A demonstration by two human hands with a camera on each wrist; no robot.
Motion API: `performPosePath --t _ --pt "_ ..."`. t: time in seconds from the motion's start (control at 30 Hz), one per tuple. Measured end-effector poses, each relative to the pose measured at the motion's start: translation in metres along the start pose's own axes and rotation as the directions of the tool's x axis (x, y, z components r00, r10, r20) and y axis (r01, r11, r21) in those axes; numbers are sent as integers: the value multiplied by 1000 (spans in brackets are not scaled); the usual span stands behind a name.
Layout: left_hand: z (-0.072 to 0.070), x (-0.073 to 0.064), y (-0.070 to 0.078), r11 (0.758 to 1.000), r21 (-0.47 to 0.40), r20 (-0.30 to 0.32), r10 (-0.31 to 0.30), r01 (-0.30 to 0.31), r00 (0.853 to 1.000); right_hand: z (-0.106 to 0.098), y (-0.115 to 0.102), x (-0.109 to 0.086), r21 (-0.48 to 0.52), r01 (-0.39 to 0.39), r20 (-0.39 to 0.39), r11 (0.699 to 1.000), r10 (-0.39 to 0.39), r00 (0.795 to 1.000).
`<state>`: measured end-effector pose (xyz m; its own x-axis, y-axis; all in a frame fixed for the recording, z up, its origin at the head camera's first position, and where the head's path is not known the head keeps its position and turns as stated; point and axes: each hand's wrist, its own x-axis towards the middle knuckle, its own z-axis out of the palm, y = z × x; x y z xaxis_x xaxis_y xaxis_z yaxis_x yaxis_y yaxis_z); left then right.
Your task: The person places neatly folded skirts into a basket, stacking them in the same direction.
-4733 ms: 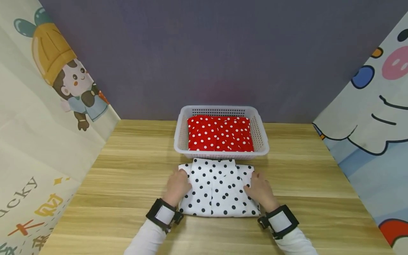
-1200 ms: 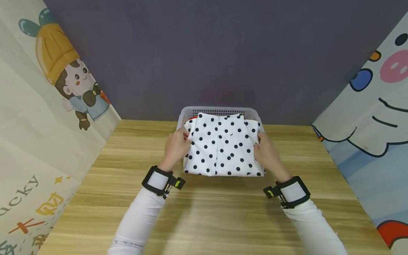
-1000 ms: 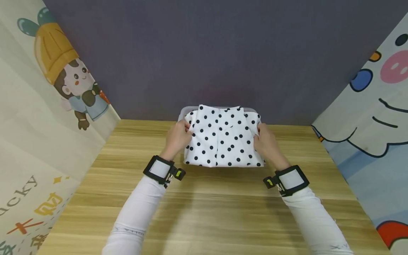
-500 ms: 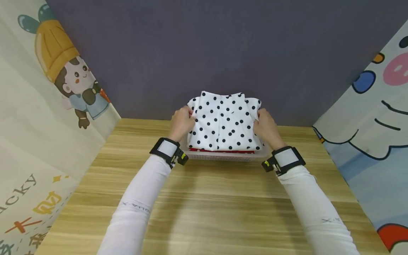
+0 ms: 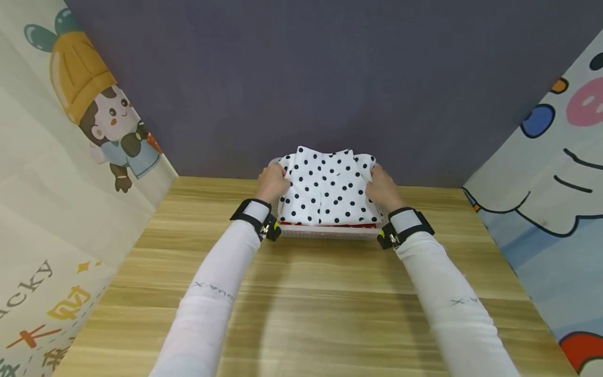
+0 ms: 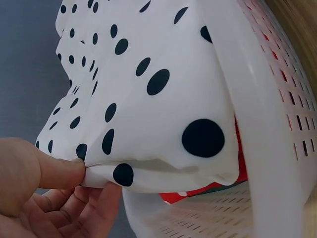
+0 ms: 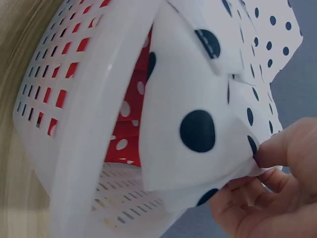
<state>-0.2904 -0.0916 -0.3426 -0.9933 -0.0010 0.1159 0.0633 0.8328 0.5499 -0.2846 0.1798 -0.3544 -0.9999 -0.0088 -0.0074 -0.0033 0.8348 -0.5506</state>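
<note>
A folded white garment (image 5: 325, 188) with black polka dots spans the white plastic basket (image 5: 330, 233), its near edge just inside the front rim. My left hand (image 5: 272, 183) pinches its left side, thumb on top and fingers beneath, as the left wrist view shows. On the opposite side my right hand (image 5: 383, 188) holds the edge the same way, seen close in the right wrist view. Beneath lies a red garment (image 7: 130, 106) with white dots, mostly hidden by the white one. The far edge of the white garment rises above the basket's back.
The basket stands on a wood-grain table (image 5: 330, 303) against a dark grey back panel (image 5: 330, 78). Printed cartoon sheets flank it, the left one (image 5: 47, 157) with a hatted figure and the right one (image 5: 556, 183) with a pink snout.
The white garment has gone from the table, in front of the basket, up and forward over the red one. In the last half second its far edge has sunk and both hands have drawn slightly closer together.
</note>
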Motion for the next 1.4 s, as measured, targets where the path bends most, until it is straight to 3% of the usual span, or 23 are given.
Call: performPosePath --t 0.13,0.23,0.4,0.63,0.83,1.17,1.4 --pt "6 8 -1 999 2 58 -34 34 998 2 -1 4 -26 -51 55 998 52 997" --pt "11 13 -1 998 20 68 -61 59 996 2 -4 5 -41 -80 102 996 84 991" --pt "17 18 -2 996 69 53 -55 51 997 4 -5 8 -61 -97 133 993 104 986" --pt "22 19 -3 992 123 87 -51 40 995 12 -4 10 -80 -97 170 992 110 979" --pt "28 21 -5 987 141 94 -93 79 991 20 -3 12 -74 -119 157 990 130 979" --pt "30 23 -6 981 178 103 -97 77 990 32 7 15 -123 -137 131 983 153 980" --pt "30 19 -3 960 269 138 -120 80 983 31 5 10 -148 -150 153 978 173 973"
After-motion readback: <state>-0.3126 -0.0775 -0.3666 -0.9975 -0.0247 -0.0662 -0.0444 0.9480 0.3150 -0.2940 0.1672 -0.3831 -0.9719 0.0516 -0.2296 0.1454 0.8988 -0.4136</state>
